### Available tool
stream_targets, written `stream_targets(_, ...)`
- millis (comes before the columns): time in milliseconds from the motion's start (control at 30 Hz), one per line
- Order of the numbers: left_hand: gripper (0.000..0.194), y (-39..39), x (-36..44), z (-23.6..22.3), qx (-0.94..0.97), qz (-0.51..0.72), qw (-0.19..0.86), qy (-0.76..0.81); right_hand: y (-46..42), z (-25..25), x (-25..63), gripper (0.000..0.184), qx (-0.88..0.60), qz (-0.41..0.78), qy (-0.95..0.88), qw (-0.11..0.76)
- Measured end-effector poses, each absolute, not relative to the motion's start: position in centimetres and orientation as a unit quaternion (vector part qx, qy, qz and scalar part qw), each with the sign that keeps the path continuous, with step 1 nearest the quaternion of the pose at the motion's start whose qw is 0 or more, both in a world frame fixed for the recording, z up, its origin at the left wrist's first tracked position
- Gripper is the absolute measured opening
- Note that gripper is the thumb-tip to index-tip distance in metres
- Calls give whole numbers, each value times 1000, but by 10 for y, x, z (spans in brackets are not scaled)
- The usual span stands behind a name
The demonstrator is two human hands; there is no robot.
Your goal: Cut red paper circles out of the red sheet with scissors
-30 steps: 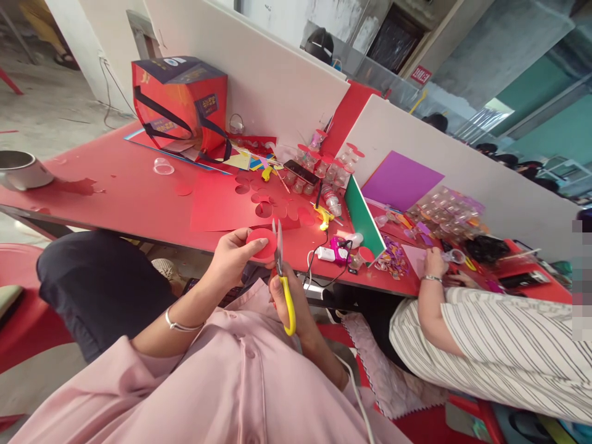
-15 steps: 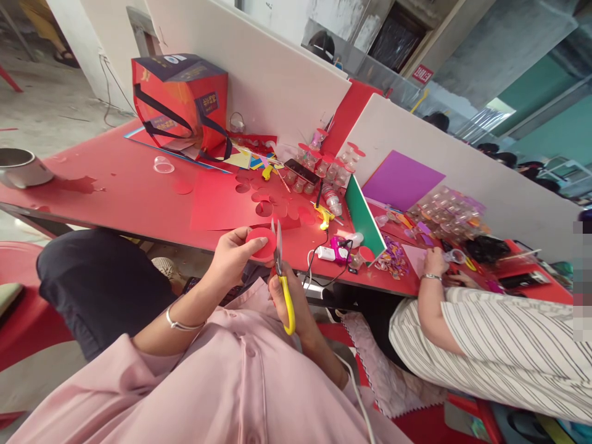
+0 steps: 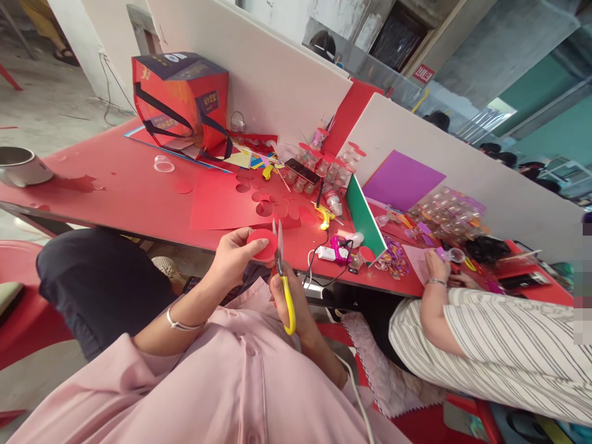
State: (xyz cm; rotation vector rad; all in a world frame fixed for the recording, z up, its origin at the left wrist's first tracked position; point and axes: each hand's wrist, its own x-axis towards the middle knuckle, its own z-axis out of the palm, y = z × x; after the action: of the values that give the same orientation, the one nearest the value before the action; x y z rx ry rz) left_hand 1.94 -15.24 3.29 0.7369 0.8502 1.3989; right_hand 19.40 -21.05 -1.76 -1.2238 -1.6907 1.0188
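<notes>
Between thumb and fingers, my left hand [image 3: 231,256] pinches a red paper disc [image 3: 263,246] over my lap, just in front of the table edge. My right hand [image 3: 296,302] grips yellow-handled scissors [image 3: 287,302], blades pointing up and away from me. The blades are slightly parted and lie along the disc's right edge. Beyond them on the table is a red sheet [image 3: 217,203] with round holes cut in it. A loose red disc [image 3: 182,187] lies left of that sheet.
A grey mug [image 3: 23,169] and a clear plastic cup [image 3: 163,164] stand left. A red bag [image 3: 185,102] leans at the back. A yellow glue gun [image 3: 325,216], phone [image 3: 301,171] and green divider [image 3: 365,216] are to the right. Beside me a person in stripes [image 3: 499,345] works with small items.
My hands, the disc and the scissors have barely shifted. The blades look a little wider apart. The neighbouring person's hand has moved slightly to the right.
</notes>
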Motion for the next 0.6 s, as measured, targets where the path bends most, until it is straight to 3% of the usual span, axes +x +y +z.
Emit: stream_targets(600,33,-149,20,28,311,624,613,371,-212,-21,193,58,-485,418,-645,416)
